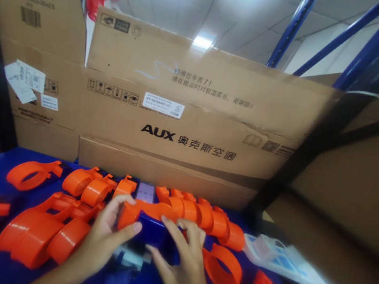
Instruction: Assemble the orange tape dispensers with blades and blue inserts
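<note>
My left hand (111,225) grips an orange plastic ring-shaped piece (156,210) near the middle of the table, its thumb in front. A glossy blue curved piece (151,229) lies against the front of the orange one, between both hands. My right hand (184,257) has its fingers bent round the right side of these two pieces. Partly hidden under the hands is a small pale grey object (131,257) that I cannot make out. To the left stand orange rings with short arms (31,234), and a matching orange ring (223,270) lies right of my right hand.
A row of several orange rings (216,222) stands at the back of the blue tabletop (83,282), beside a phone-like screen (145,192). Behind rises a cardboard wall (191,128). A white power strip (288,266) with a cable lies right, near a dark post (293,162).
</note>
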Demonstrator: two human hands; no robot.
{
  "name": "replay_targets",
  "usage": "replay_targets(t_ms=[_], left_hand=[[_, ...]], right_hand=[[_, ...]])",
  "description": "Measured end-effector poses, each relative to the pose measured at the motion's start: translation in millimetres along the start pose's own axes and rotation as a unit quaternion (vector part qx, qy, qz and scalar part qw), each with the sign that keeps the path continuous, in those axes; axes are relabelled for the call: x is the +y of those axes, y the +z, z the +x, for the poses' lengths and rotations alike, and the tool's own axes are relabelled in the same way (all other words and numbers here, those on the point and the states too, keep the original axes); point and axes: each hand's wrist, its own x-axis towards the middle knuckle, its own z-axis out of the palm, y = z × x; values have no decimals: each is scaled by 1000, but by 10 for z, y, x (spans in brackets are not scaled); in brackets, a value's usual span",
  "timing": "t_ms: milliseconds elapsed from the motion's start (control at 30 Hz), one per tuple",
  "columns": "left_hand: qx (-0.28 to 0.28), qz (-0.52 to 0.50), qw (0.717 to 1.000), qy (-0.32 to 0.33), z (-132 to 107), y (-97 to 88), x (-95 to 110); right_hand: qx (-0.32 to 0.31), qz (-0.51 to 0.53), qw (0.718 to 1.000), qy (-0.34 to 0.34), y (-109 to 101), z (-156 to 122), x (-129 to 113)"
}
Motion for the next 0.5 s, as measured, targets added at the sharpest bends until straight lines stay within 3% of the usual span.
replay_targets(t_ms=[300,400,500], left_hand=[[0,-8,1000,-21,-5,-2,27],[-35,-55,998,-27,-46,11,-31],[-84,-43,995,-32,-91,27,-94]], right_hand=[[-1,17,999,30,-52,25,-49],[6,80,993,85,-58,31,-33],[36,199,964,175,-34,21,0]])
